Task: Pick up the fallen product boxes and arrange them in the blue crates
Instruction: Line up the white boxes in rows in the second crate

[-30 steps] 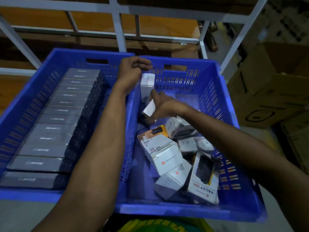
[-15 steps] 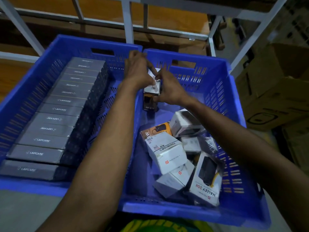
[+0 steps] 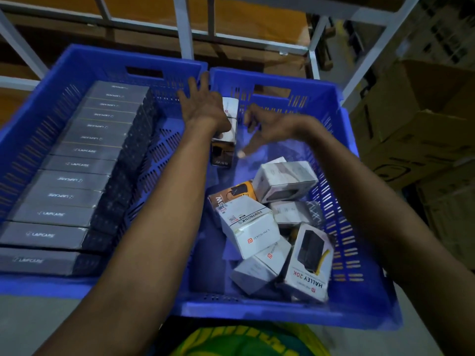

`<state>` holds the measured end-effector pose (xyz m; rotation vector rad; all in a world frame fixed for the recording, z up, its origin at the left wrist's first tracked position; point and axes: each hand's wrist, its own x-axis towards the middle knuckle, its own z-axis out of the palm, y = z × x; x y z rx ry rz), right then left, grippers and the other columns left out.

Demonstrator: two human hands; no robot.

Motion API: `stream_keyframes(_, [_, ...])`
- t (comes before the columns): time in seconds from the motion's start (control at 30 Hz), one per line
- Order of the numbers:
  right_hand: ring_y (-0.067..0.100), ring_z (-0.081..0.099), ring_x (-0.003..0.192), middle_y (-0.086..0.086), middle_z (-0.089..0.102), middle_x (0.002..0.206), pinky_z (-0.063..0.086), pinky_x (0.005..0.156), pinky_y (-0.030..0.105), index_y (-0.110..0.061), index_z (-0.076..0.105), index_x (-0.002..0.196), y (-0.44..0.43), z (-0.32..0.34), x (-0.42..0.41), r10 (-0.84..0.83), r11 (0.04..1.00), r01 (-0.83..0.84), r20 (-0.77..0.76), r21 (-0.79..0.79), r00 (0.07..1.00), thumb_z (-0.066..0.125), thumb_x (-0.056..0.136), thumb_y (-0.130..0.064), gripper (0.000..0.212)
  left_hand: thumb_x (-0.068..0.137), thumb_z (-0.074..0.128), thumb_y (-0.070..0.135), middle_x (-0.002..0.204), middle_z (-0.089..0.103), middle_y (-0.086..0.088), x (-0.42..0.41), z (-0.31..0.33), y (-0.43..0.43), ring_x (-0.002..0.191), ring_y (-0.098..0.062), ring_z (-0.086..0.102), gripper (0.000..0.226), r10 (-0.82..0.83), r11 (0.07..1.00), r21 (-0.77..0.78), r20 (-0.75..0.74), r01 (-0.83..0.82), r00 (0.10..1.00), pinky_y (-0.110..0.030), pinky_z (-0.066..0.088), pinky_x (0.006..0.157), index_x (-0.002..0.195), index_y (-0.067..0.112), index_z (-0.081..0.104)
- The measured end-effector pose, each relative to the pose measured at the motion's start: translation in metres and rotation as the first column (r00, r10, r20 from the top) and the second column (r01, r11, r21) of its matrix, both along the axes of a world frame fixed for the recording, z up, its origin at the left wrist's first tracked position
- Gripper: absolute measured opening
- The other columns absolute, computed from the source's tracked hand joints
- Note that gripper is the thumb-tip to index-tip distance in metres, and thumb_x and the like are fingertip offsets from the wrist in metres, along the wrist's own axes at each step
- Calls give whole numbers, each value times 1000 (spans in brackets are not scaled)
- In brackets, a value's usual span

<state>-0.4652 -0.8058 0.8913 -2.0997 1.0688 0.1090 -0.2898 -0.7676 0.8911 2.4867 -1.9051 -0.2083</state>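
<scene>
Left hand (image 3: 203, 109) noted spread wide, fingers straight, palm laid against a short row of upright boxes (image 3: 230, 106) in the far left corner of the right blue crate (image 3: 282, 314). The row is seen under and just right of this hand: white boxes with a small red logo, then a dark box marked 65W (image 3: 222, 153) nearest the wrist. Right hand (image 3: 270, 124) recorded just right of the row, blurred, fingers loosely bent, nothing gripped. Beneath the right forearm, tumbled boxes are heaped: a white Portronics box (image 3: 250, 227), an orange-and-black box (image 3: 236, 192), a white HALLEY 20K box (image 3: 308, 263) with a dark window. Left of the left forearm, grey LAPCARE boxes (image 3: 77, 164) are packed in a neat line inside the left blue crate (image 3: 38, 289).
</scene>
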Motion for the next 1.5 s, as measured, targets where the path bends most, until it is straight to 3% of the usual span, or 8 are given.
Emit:
stream_keyframes(0.1, [21,63,105,-2,57,117,55,78,34,-31,50,115,14,14,-21,230,954,-163,-269,250,935,97,38,-48,92,66,78,20,165,4,-1,1,-1,-2,150,-38,4,61,0,1000,-6,-23,0,1000,-61,14,118,125,17,62])
stream_keyframes(0.2, [21,65,98,-4,61,110,52,72,28,-32,50,119,24,14,-18,349,934,-258,-469,247,812,98,51,-38,84,65,77,17,164,5,-1,2,-1,-3,149,-39,5,57,7,1000,-14,-42,-7,999,-62,15,118,121,19,64])
stream_keyframes(0.4, [34,68,91,13,70,104,56,83,51,-12,63,112,10,25,-22,159,970,-149,-36,190,987,97,57,-31,68,64,76,16,162,10,-3,2,0,-2,147,-38,10,45,-2,999,-48,-94,-2,996,-62,17,117,108,24,69])
stream_keyframes(0.6, [21,69,81,11,60,101,60,67,34,-9,54,127,3,31,-40,-172,962,47,469,268,867,86,72,-10,64,78,72,28,158,21,-1,11,-1,-5,143,-36,19,27,-9,989,-144,-275,-31,961,-62,25,112,105,25,73])
stream_keyframes(0.8, [15,63,95,6,63,107,53,81,28,-12,52,117,15,-1,-8,61,998,-65,226,11,972,92,67,-10,64,72,82,18,153,31,7,21,3,-5,146,-30,21,23,10,970,-187,-608,-155,794,-54,28,116,71,36,67])
stream_keyframes(1.07, [19,48,86,3,53,106,37,67,26,-8,50,110,27,-36,24,288,902,-277,-18,-332,958,94,62,-33,69,69,87,19,158,22,7,18,7,4,147,-31,15,32,-9,986,-148,-515,-78,857,-61,25,114,95,30,73])
stream_keyframes(1.37, [22,73,59,9,60,90,61,59,40,-14,39,116,52,-10,26,82,994,-78,-46,81,996,92,66,-46,79,68,87,25,157,22,4,17,8,3,145,-33,17,34,-4,988,-140,-476,-71,879,-61,27,113,98,31,73])
stream_keyframes(1.5, [16,67,69,4,70,81,44,59,28,-20,42,110,52,-14,31,251,965,-260,-157,-44,955,94,59,-50,78,67,89,25,158,21,4,15,9,4,146,-33,16,36,-2,987,-143,-468,-73,884,-61,25,114,100,30,73])
